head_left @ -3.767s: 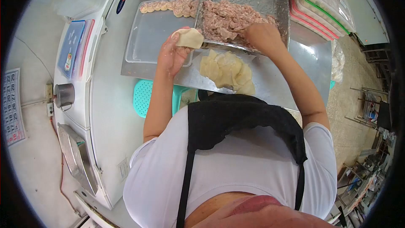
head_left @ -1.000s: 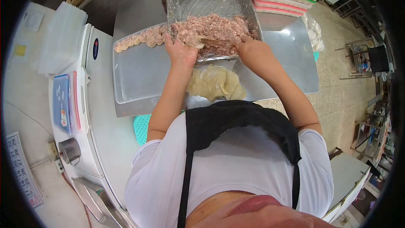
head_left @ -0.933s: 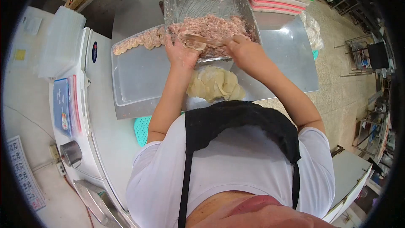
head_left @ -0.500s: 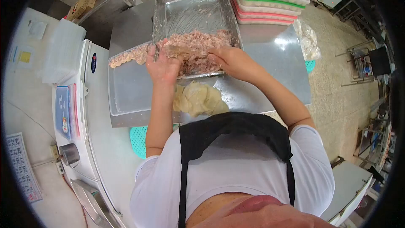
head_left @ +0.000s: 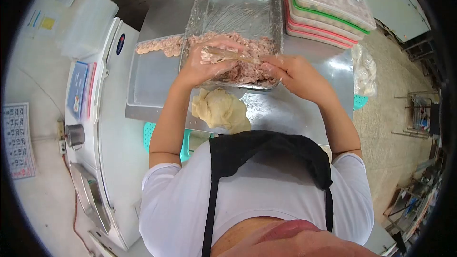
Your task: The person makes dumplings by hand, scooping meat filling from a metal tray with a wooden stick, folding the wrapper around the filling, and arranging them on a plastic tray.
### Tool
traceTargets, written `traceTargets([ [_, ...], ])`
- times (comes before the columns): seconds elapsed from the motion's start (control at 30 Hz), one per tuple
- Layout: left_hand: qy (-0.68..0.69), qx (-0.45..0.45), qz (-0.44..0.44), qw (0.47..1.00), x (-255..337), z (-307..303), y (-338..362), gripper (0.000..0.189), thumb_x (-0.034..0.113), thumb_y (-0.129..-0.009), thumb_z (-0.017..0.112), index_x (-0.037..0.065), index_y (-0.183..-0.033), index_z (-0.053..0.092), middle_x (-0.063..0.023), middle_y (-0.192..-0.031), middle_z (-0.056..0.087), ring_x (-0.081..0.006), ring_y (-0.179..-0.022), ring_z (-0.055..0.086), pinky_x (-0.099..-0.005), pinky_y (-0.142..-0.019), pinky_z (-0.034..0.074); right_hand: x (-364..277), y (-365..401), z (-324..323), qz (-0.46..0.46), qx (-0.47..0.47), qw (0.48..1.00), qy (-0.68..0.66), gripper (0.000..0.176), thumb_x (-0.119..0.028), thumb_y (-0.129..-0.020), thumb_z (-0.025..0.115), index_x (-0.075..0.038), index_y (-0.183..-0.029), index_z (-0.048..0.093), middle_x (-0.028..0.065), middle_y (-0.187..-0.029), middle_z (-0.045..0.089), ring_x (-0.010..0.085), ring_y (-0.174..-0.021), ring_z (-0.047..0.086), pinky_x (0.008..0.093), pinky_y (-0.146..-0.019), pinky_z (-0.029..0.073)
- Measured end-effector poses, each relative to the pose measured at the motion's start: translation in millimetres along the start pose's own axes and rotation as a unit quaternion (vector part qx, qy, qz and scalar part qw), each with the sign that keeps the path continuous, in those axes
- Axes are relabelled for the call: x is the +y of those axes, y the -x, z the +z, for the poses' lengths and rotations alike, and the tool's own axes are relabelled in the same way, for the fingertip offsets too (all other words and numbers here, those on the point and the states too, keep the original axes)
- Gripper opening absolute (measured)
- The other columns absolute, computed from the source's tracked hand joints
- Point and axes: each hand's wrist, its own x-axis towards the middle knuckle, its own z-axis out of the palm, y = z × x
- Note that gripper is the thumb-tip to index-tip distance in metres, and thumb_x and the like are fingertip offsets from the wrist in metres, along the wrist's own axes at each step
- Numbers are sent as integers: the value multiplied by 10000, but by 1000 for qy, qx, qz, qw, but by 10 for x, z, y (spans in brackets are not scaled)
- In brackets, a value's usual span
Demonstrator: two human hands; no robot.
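Observation:
My right hand point(head_left: 296, 75) grips a flat, light-brown spatula point(head_left: 235, 55), whose blade reaches left into my cupped left hand. My left hand point(head_left: 197, 65) curls around a pale dumpling wrapper point(head_left: 207, 57), partly hidden by the fingers and the blade. Both hands are above the near part of a metal pan point(head_left: 281, 16), where pink ground meat point(head_left: 261, 47) is heaped. Just in front of the pan lies a loose pile of pale yellow wrappers point(head_left: 220, 108). Filled dumplings point(head_left: 159, 46) line the far edge of a clear plastic tray point(head_left: 151, 83) on the left.
Stacked lidded containers point(head_left: 328, 9) stand at the table's far right. The steel table point(head_left: 309, 119) carries the pan and tray. A white appliance point(head_left: 119, 162) is at the left, with turquoise stools point(head_left: 149, 135) partly under the table. A plastic bag point(head_left: 364, 69) sits at the right.
The spatula blade has come across into my left hand, which has gone from spread fingers to a cupped grip near the meat. The whole view has shifted slightly.

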Motion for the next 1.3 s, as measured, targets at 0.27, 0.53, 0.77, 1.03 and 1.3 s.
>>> traceTargets([
  [0.27, -69, -90, -196, 974, -465, 82, 142, 351, 213, -752, 764, 37, -1038, 661, -82, -994, 681, -169, -920, 625, -303, -817, 492, 678, -170, 283, -24, -68, 997, 23, 284, -269, -930, 541, -92, -1134, 630, 158, -929, 646, 338, -821, 623, 387, -733, 494],
  [0.53, -108, 8, -319, 942, -480, 15, 258, 745, 337, -729, 778, 66, -1351, 468, -160, -1294, 547, -283, -1213, 504, -352, -1008, 396, 897, -193, 581, 141, -45, 947, 283, 266, -268, -913, 536, -143, -1129, 628, 133, -934, 621, 337, -829, 617, 447, -710, 492],
  [0.77, -40, 6, -44, 998, -52, -343, 398, 824, 425, -714, 776, 29, -1354, 439, -166, -1349, 498, -311, -1265, 454, -358, -1036, 370, -68, 41, 200, 154, 46, 987, -31, 317, -261, -925, 562, -23, -1124, 629, 180, -953, 664, 290, -856, 637, 354, -776, 478],
  [1.03, -75, -35, -187, 979, -551, -736, 705, 695, 321, -665, 826, 105, -1263, 546, -108, -1300, 527, -254, -1054, 601, -347, -942, 448, -760, -310, 630, 63, 14, 980, 187, 283, -232, -918, 577, -49, -1127, 631, 171, -916, 648, 321, -809, 628, 374, -724, 492],
  [1.3, 29, -72, -115, 990, -523, -1478, 1095, 555, 261, -706, 813, 82, -1177, 581, -72, -1118, 603, -169, -915, 602, -315, -824, 483, -1422, -726, 1023, 29, 84, 966, 242, 241, -272, -915, 555, -89, -1035, 659, 162, -917, 641, 359, -844, 623, 431, -701, 500],
])
